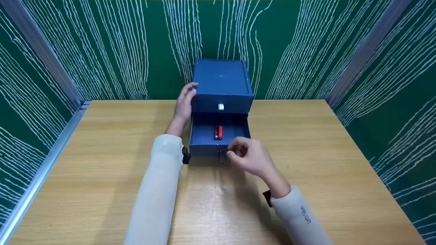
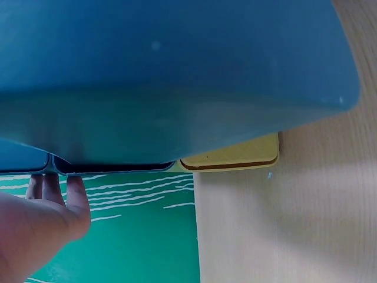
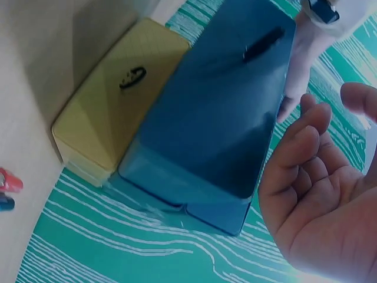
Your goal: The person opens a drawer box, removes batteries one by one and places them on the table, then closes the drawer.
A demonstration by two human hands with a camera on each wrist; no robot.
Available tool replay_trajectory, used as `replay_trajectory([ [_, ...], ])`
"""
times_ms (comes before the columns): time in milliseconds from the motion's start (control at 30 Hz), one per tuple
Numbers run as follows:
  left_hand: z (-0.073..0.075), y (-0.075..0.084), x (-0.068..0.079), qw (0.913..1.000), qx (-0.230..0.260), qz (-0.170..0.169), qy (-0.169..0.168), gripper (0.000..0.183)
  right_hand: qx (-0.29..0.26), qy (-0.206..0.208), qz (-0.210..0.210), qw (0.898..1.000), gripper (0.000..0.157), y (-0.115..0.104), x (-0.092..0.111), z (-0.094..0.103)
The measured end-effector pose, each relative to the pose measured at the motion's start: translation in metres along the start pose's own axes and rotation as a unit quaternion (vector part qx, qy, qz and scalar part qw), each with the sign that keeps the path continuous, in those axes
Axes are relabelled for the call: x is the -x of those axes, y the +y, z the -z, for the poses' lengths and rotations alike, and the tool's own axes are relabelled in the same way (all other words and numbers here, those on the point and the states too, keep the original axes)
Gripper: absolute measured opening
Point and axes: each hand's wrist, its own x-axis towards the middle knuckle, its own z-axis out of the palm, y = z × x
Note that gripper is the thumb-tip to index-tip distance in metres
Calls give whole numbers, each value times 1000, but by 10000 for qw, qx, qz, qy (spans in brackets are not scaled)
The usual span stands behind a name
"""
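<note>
Curled loosely around nothing, thumb apart from fingertips, the right hand [image 1: 252, 157] hovers just right of the loop handle [image 1: 219, 157] on an open drawer [image 1: 202, 150]. Beyond those fingers, two red batteries [image 1: 220, 132] lie inside. Farther left, the left hand [image 1: 184, 106] rests nearly straight fingers against the blue cabinet [image 1: 221, 76]. Working the drawer well likely calls for that brace, a centered hold on the loop and a smooth, straight motion, lest the batteries roll.

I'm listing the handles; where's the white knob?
In the head view, the white knob is on the upper drawer, right of the left hand and above the open lower drawer.
</note>
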Motion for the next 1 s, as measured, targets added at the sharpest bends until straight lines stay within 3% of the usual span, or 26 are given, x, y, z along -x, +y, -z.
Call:
replay_trajectory([
  [633,-2,-1,-3,9998,125,-122,98,32,-261,125,280,9992,17,8,-26,21],
  [1000,-1,-3,-4,9999,81,-80,75,33,-493,-111,-77,9987,24,22,-45,20],
])
